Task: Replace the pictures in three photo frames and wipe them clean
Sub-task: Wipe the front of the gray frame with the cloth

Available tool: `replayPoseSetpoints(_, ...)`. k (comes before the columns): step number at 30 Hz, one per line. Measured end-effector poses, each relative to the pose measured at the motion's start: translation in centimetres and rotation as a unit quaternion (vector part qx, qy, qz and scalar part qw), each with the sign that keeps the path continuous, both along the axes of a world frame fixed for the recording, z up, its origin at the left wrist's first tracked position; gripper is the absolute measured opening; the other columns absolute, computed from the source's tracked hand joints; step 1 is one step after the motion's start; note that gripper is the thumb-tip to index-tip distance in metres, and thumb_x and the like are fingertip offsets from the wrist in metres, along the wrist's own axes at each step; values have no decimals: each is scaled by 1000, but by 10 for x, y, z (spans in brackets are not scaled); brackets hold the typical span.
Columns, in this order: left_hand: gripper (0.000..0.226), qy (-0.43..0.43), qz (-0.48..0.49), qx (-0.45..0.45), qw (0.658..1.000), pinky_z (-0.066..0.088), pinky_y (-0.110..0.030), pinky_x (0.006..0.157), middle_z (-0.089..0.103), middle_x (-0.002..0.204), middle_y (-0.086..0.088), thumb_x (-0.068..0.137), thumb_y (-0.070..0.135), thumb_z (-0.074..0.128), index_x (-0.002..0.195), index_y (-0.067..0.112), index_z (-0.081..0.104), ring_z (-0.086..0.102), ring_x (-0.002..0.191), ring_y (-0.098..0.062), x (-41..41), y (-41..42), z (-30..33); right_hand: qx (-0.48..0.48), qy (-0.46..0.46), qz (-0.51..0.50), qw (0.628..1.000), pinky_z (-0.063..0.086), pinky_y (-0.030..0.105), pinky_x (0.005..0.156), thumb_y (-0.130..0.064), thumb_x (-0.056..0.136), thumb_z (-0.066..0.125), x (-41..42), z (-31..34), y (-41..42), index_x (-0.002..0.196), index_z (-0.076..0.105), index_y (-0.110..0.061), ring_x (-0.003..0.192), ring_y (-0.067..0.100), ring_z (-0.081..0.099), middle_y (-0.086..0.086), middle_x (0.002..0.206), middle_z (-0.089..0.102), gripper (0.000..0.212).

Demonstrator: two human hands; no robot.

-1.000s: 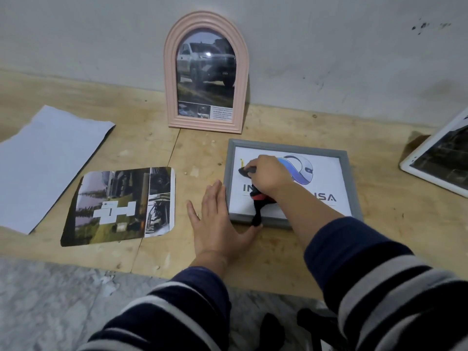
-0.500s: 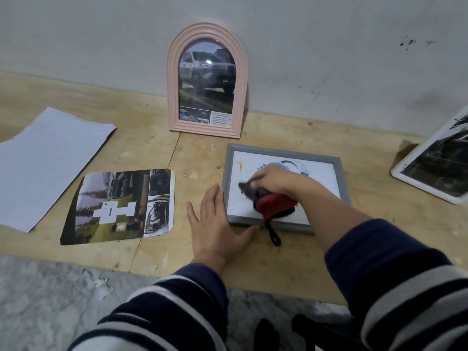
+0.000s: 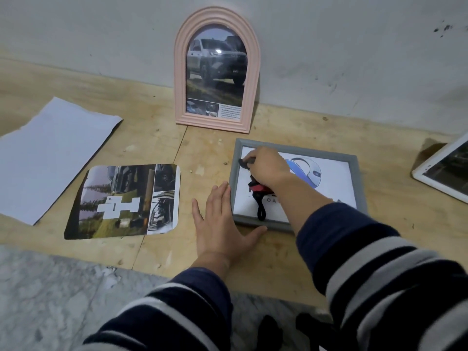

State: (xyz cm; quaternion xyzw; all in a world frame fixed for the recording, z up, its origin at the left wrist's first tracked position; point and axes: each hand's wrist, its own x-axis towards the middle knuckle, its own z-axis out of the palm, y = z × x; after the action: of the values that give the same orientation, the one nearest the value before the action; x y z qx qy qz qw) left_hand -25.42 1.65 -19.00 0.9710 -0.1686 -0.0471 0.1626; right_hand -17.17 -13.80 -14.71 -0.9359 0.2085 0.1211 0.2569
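Observation:
A grey rectangular frame [image 3: 354,171] lies flat on the wooden board, holding a white picture with a blue helmet logo. My right hand [image 3: 268,167] presses a red and black cloth [image 3: 258,191] onto the glass near the frame's upper left. My left hand [image 3: 222,224] lies flat on the board, fingers apart, its fingertips and thumb against the frame's lower left corner. A pink arched frame [image 3: 216,69] with a truck picture stands against the wall behind. A white frame [image 3: 445,171] leans at the right edge, partly cut off.
A loose truck print [image 3: 124,201] with a white tape-like patch lies left of my left hand. A blank white sheet [image 3: 48,155] lies further left. The wooden board [image 3: 157,138] ends in front at a marble surface [image 3: 50,300]. A grey wall rises behind.
My right hand slid the cloth down to the frame's lower middle, then back up to its upper left. My left hand stayed at the frame's corner.

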Motion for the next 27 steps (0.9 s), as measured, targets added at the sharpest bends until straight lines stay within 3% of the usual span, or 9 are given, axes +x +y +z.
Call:
replayPoseSetpoints(6,112,7,1,9,1000,-7,-52,117,2,160,12,62,82,24,153,19,8,-2,147,-7,0,-2,0,27,13,63,998,53,33,87,-15,94,50,-40,1,6,109,71,-27,99,19,65,-8,118,66,28)
replayPoseSetpoints(11,105,11,-2,10,1000,-8,-52,117,-2,159,12,73,76,42,153,20,4,-4,147,-6,-1,-1,1,31,42,104,993,53,35,87,-13,92,51,-62,3,12,103,72,-33,101,17,62,-8,117,65,31)
replayPoseSetpoints(17,108,-10,-4,2,1000,-7,-51,117,3,160,9,70,84,35,153,20,6,3,147,-8,-2,2,0,3,65,137,988,45,24,74,0,84,45,-76,16,11,95,73,-32,106,13,61,-13,115,65,44)
replayPoseSetpoints(20,112,-19,-5,-9,1000,-6,-51,117,8,160,7,67,89,30,153,20,9,8,147,-10,-2,2,-2,-4,71,136,988,50,26,81,2,82,44,-83,20,9,92,73,-31,104,13,62,-13,110,68,45)
replayPoseSetpoints(24,115,-32,-4,-6,999,-3,-51,118,11,159,7,65,91,30,152,18,14,12,146,-11,-2,1,-4,-29,76,133,988,41,25,77,0,82,46,-94,20,-1,97,71,-33,105,14,60,-14,113,65,44)
replayPoseSetpoints(27,114,-34,-4,-5,999,0,-52,118,15,158,6,65,90,33,152,18,17,16,145,-11,-4,1,-5,-33,86,106,990,46,26,77,0,80,47,-105,17,-15,94,71,-32,103,13,61,-15,109,66,43)
